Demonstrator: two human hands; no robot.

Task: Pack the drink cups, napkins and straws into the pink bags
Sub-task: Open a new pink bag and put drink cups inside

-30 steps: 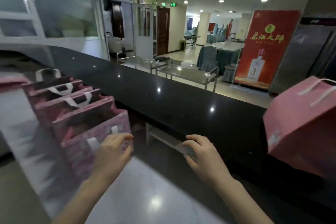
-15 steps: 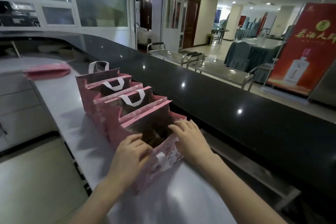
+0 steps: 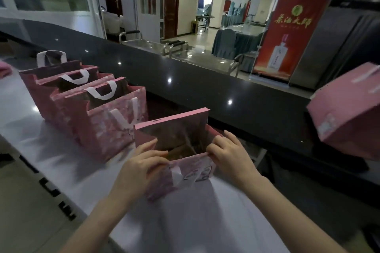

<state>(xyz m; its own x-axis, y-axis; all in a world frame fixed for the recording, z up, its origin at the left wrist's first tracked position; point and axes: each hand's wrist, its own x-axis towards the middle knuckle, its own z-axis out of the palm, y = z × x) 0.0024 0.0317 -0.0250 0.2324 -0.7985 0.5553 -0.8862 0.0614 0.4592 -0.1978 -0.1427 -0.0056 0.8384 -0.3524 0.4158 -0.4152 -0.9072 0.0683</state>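
An open pink paper bag (image 3: pixel 186 173) stands on the white counter right in front of me, apart from the row. My left hand (image 3: pixel 141 167) grips the left end of its near rim and my right hand (image 3: pixel 229 155) pinches the right end, holding the mouth open. Inside I see brown shapes, too dim to name. Behind it to the left, several more pink bags (image 3: pixel 98 113) with white handles stand in a row. No loose cups, napkins or straws show.
A raised black counter ledge (image 3: pixel 205 88) runs along the far side of the white counter (image 3: pixel 195 222). Another pink bag (image 3: pixel 347 117) sits on the ledge at the right. A folded pink item (image 3: pixel 4 68) lies at the far left.
The nearest bag has come away from the row toward me and to the right. Both hands now hold its near rim at the two ends. The view swung right.
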